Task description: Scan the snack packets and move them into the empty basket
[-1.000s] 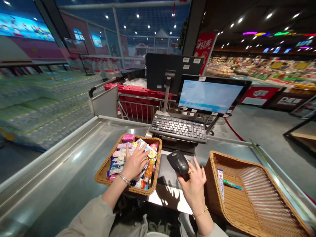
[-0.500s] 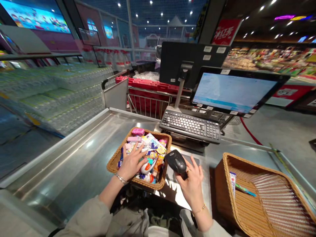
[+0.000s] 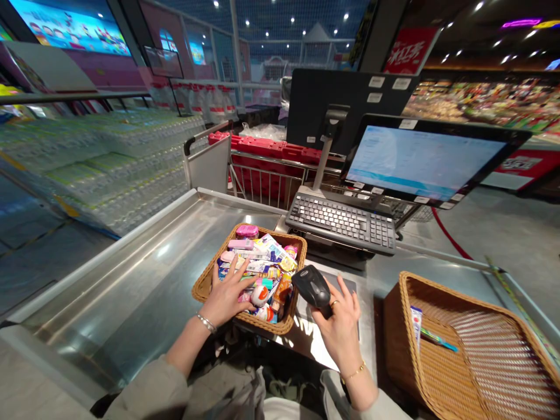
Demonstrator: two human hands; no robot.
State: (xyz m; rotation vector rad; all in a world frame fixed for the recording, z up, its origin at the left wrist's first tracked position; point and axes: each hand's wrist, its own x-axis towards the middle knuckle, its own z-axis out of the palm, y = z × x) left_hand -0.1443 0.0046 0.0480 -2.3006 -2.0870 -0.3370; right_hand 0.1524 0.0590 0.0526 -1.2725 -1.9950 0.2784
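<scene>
My left hand lies with fingers spread over small colourful packets heaped in a wicker basket on the steel checkout counter. It touches the near-left packets and grips nothing that I can see. My right hand is closed round the grip of a black barcode scanner, held just right of that basket with its head pointing left. A second, larger wicker basket stands at the right and holds a white tube-like packet and a green-blue toothbrush-like item.
A black keyboard and a lit touchscreen stand behind the baskets, with a second monitor's back further off. Red shopping baskets sit in a metal cart beyond the counter. Stacked bottled water packs fill the left.
The view has shifted closer and slightly right. My left hand has slid toward the near-left side of the packets, fingers still spread. The right hand keeps the scanner in place.
</scene>
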